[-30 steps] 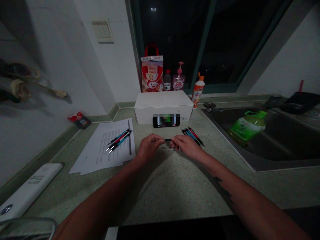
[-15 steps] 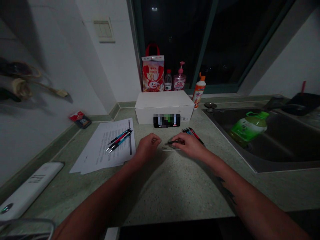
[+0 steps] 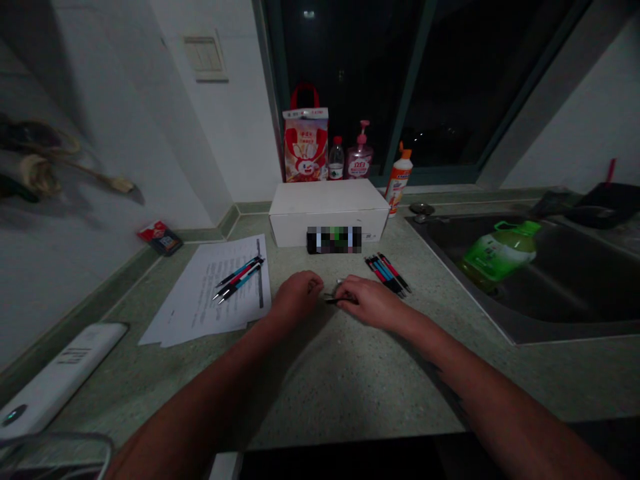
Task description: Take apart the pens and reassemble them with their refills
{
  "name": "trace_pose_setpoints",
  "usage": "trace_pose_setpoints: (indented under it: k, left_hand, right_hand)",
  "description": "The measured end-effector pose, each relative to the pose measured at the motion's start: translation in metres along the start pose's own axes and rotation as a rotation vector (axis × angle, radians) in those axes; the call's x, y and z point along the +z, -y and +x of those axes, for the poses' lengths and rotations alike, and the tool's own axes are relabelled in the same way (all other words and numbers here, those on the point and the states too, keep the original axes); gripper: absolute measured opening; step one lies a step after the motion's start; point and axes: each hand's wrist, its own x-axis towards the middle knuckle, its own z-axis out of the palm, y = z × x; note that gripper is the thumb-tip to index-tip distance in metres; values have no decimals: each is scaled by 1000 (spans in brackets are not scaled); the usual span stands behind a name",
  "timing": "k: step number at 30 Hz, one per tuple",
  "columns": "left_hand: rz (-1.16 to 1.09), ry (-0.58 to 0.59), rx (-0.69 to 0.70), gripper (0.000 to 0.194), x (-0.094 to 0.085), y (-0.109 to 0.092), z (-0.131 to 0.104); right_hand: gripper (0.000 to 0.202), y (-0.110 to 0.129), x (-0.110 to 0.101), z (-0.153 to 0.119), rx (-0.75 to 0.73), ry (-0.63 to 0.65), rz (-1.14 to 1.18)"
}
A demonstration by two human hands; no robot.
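My left hand (image 3: 300, 293) is above the middle of the counter, fingers curled in a pinch; whatever may be in them is hidden. Facing it, my right hand (image 3: 369, 301) has thumb and fingers closed around a slim dark pen part (image 3: 332, 301), low over the counter top. Most of that part is covered by the fingers. Just right of my right hand lie several pens (image 3: 387, 272) in black, blue and red, side by side. More pens (image 3: 239, 280) rest on printed sheets (image 3: 210, 293) to the left.
A phone (image 3: 334, 241) leans against a white box (image 3: 327, 200). Behind stand a red bag (image 3: 306, 147), a small bottle (image 3: 336, 160), a pump bottle (image 3: 360, 157) and an orange-capped bottle (image 3: 399, 180). The sink (image 3: 565, 293) at right holds a green jug (image 3: 503, 250). A white device (image 3: 65, 373) lies left.
My right hand has moved slightly nearer and left with the dark part, uncovering the pens beside it. The thin white piece on the counter is now mostly hidden. My left hand has barely moved.
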Motion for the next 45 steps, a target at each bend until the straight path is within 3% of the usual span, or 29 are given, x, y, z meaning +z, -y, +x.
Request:
trace_pose_setpoints:
  k: [4, 9, 14, 24, 27, 29, 35, 36, 39, 45]
  left_hand:
    - [-411, 48, -54, 6, 0, -5, 1]
    - [-558, 54, -72, 6, 2, -6, 1]
    - [-584, 49, -125, 7, 7, -1, 3]
    - [-604, -41, -45, 8, 10, -3, 2]
    - [-630, -42, -58, 8, 10, -3, 3]
    - [-640, -41, -60, 8, 10, -3, 3]
    - [-619, -63, -65, 11, 9, -3, 2]
    - [-623, -62, -66, 11, 9, -4, 2]
    - [-631, -63, -66, 10, 8, -4, 2]
    - [-618, -56, -75, 11, 10, -2, 3]
  right_hand:
    - [7, -4, -4, 1, 67, -147, 30]
    - [7, -3, -5, 1, 22, -215, 51]
    - [6, -2, -4, 2, 8, -250, 63]
    - [24, -6, 2, 4, 94, -222, 274]
    - [11, -6, 1, 4, 91, -228, 261]
    - [20, -6, 0, 4, 84, -212, 251]
    - [21, -8, -1, 4, 99, -263, 276]
    - [13, -9, -1, 4, 103, -249, 263]
    - [24, -9, -1, 5, 111, -188, 236]
    - [13, -8, -2, 4, 73, -219, 242]
